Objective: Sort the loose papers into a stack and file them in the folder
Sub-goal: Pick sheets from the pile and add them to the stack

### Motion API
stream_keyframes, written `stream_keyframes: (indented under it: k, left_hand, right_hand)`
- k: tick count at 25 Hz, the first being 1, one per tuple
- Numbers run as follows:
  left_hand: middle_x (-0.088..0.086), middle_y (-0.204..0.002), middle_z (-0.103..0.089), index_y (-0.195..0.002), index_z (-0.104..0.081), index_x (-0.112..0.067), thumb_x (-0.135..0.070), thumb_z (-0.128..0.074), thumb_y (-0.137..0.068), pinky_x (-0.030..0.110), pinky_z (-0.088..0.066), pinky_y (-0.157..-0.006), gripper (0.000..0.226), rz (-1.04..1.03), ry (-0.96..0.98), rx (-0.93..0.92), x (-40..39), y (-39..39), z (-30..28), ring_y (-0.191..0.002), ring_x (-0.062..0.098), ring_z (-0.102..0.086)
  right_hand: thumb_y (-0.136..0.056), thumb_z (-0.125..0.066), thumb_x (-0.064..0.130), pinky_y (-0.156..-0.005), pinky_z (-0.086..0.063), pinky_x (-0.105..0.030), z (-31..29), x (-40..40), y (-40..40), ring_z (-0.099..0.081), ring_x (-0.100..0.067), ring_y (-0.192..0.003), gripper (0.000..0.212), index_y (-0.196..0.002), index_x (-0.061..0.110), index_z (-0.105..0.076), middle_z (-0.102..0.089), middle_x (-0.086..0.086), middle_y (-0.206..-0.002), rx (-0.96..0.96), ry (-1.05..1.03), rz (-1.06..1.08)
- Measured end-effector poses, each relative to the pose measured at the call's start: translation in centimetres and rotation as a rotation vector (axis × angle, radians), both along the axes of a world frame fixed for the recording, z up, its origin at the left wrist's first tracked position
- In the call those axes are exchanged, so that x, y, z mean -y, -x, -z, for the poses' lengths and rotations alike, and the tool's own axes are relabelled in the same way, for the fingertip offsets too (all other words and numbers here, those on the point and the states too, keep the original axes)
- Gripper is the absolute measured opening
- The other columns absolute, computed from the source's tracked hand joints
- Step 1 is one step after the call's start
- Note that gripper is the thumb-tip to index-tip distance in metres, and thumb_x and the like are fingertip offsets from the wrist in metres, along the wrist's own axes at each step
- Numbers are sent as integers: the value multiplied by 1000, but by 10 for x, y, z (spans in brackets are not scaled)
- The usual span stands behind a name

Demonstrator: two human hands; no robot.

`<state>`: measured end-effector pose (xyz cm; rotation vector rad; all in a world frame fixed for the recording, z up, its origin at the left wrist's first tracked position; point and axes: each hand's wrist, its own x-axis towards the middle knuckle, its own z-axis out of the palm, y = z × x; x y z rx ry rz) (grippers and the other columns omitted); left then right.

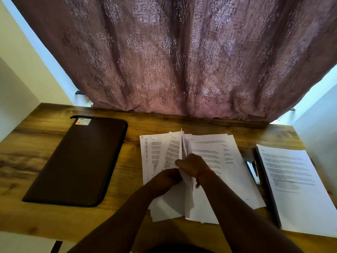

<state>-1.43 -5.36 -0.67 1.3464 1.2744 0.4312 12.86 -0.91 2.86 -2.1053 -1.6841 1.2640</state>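
Both forearms reach in from the bottom edge and meet over the papers [209, 161], a fanned spread of printed sheets lying at mid-desk. Left hand [166, 178]: fingers curled round the lower part of a raised sheaf of sheets. Right hand [191, 164]: closed on the same sheaf from above, a red thread [201, 175] at the wrist. Exactly how many sheets each hand holds cannot be told, as the knuckles hide the fingertips. The sheaf stands on edge, its top corners splayed, while the sheets beneath lie flat and overlapping on the desk [127, 221].

Folder [78, 159]: dark, zipped shut, flat on the desk well to the left of the papers and untouched. A separate neat stack [295, 183] lies at the right edge, with a stapler [252, 169] between it and the spread (partly tucked under the sheets).

Judged stage: gathering, with filing not yet begun. Risks from here: the squeezed sheaf may crease or tear where the two hands bear against each other; loose sheets underneath may slide toward the near edge if dragged; uneven edges would jam at the folder's zip.
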Motion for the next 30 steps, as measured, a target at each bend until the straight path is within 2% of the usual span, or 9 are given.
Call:
stream_keyframes:
  k: [2, 5, 8, 11, 13, 17, 20, 25, 30]
  left_hand:
    - [-5, -119, -61, -124, -62, -19, -17, -53, -101, 14, -45, -95, 25, 96, -40, -64, 0, -5, -2, -103, 3, -54]
    - [3, -130, -61, -124, -61, -19, -25, -54, -101, 35, -41, -110, 25, 167, -127, -181, -1, -15, -2, -119, 18, -54]
    - [1, -126, -65, -118, -66, -19, -25, -55, -99, 41, -47, -105, 23, -38, -421, -467, -11, -12, 7, -116, 21, -59]
    - [5, -130, -61, -125, -59, -19, -31, -58, -96, 46, -48, -103, 32, -259, -403, -691, -26, 9, 16, -117, 28, -58]
    - [6, -131, -59, -129, -55, -17, -33, -55, -97, 46, -47, -105, 36, -256, -340, -708, -26, 14, 16, -119, 29, -56]
    - [5, -129, -63, -129, -57, -16, -31, -54, -98, 47, -49, -103, 34, -273, -400, -690, -24, 7, 12, -116, 27, -61]
    - [3, -125, -65, -120, -59, -18, -28, -52, -100, 44, -49, -102, 24, -261, -395, -635, -23, 6, 8, -110, 24, -64]
    - [3, -124, -63, -116, -50, -19, -29, -51, -101, 44, -51, -99, 19, -219, -373, -673, -22, 8, 6, -109, 24, -64]
    - [1, -125, -62, -127, -44, -22, -35, -44, -102, 47, -53, -95, 28, -178, -371, -716, -20, 9, 5, -108, 24, -65]
  right_hand:
    - [-90, -61, 42, -81, -53, -28, 0, -1, 0, -66, -22, -99, 39, -115, 13, -62, -68, -7, -108, -24, 25, -21]
    - [-92, -60, 36, -85, -57, -32, 0, 0, 1, -67, -25, -98, 32, -115, 13, -61, -69, -9, -112, 29, 13, -55]
    - [-93, -58, 24, -91, -55, -35, 0, 2, -4, -66, -30, -106, 34, -124, 11, -60, -67, -13, -118, 158, -92, -24]
    - [-93, -56, 20, -91, -55, -37, -3, 4, -11, -66, -32, -104, 29, -118, 6, -64, -67, -14, -115, 188, -103, 21]
    - [-94, -56, 20, -91, -55, -37, -2, 3, -13, -65, -31, -104, 28, -116, 6, -65, -67, -14, -114, 157, -85, 38]
    - [-95, -56, 16, -82, -49, -30, -7, 2, -11, -61, -29, -109, 30, -122, 6, -61, -65, -13, -116, 33, -2, 49]
    - [-96, -56, 18, -78, -44, -28, -9, 1, -11, -57, -22, -98, 28, -122, 7, -59, -62, -8, -105, -17, 38, 46]
    - [-97, -55, 19, -85, -48, -31, -9, 1, -12, -59, -24, -101, 28, -121, 6, -60, -64, -12, -107, -28, 49, 30]
    - [-99, -53, 17, -92, -49, -33, -11, 3, -11, -60, -30, -114, 29, -124, 4, -58, -63, -15, -119, 51, 4, 7]
